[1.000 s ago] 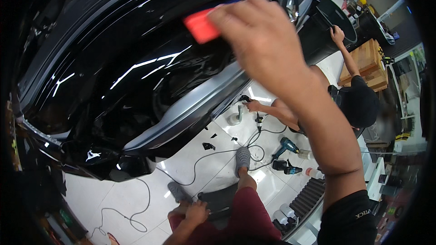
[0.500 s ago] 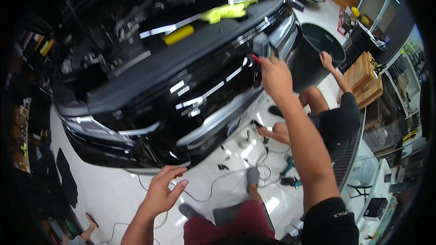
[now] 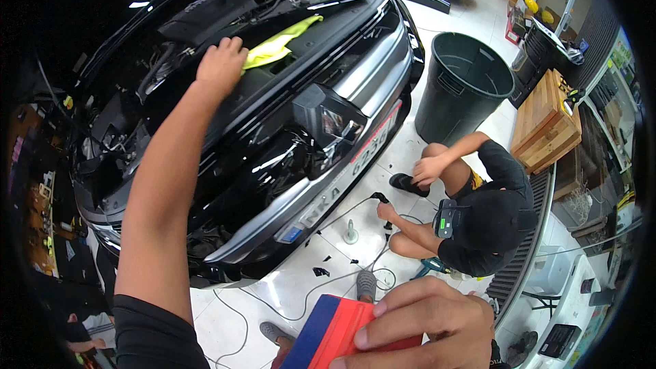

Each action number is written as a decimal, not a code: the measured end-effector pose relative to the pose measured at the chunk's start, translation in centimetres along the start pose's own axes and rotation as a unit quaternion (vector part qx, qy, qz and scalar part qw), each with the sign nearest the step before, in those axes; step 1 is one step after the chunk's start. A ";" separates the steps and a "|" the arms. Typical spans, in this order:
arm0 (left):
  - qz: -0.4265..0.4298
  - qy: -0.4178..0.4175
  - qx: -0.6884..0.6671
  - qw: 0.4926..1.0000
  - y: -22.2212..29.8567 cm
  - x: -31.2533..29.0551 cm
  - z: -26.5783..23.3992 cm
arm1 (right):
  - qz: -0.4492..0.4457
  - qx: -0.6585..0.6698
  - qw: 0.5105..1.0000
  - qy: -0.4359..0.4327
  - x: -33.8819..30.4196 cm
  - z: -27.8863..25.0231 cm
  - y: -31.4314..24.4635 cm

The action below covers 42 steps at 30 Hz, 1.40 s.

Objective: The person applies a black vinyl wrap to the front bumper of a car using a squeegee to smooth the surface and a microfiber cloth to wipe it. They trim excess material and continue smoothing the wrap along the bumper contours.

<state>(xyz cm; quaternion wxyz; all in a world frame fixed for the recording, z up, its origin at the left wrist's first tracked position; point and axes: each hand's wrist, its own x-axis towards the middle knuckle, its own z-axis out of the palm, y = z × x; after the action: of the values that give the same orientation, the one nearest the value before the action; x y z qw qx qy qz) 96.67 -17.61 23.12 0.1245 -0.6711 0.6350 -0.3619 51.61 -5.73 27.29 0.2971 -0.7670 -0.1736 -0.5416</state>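
Note:
My left hand (image 3: pixel 222 67) reaches over the front of a black car (image 3: pixel 273 133) with its hood up. Its fingers are curled down beside the near end of a bright yellow-green cloth (image 3: pixel 280 44), and what lies beneath them is hidden. Close to the camera, my right hand (image 3: pixel 430 324) pinches a flat red squeegee (image 3: pixel 338 328) with a dark blue edge. The cloth rests crumpled on the black trim along the front of the engine bay.
A crouching person (image 3: pixel 488 198) holds a black tool by the bumper at right. Behind stand a dark bin (image 3: pixel 465 85) and a wooden crate (image 3: pixel 547 116). Cables (image 3: pixel 301 311), black scraps (image 3: pixel 320 272) and a teal power tool (image 3: pixel 429 268) lie on the white floor.
My left hand has risen from low in front of the car to the cloth. My right hand has come back from the grille toward me, holding the squeegee. The crouching person's hand has left the bin.

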 end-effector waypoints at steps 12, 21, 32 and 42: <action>-0.189 0.268 -0.556 0.764 -3.1 -1.2 -15.9 | 0.447 0.142 0.852 0.233 -5.0 4.3 8.6; -0.112 -0.020 -0.787 0.606 18.6 -35.7 -21.7 | 0.531 0.155 0.711 0.434 -7.4 11.0 1.6; -0.333 -0.231 -0.638 0.655 18.9 -52.1 -12.1 | 0.277 -0.296 0.909 -0.093 -9.5 27.2 14.2; -0.253 -0.413 -0.644 0.592 27.8 -60.8 -10.7 | 0.438 -0.233 0.831 -0.252 -8.4 22.7 17.3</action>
<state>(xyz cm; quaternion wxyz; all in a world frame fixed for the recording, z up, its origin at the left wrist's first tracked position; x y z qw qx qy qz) 72.75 38.26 -6.61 -0.1876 -0.7879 0.3878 0.4400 75.34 -3.89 9.45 0.2614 -0.9190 0.2430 -0.1674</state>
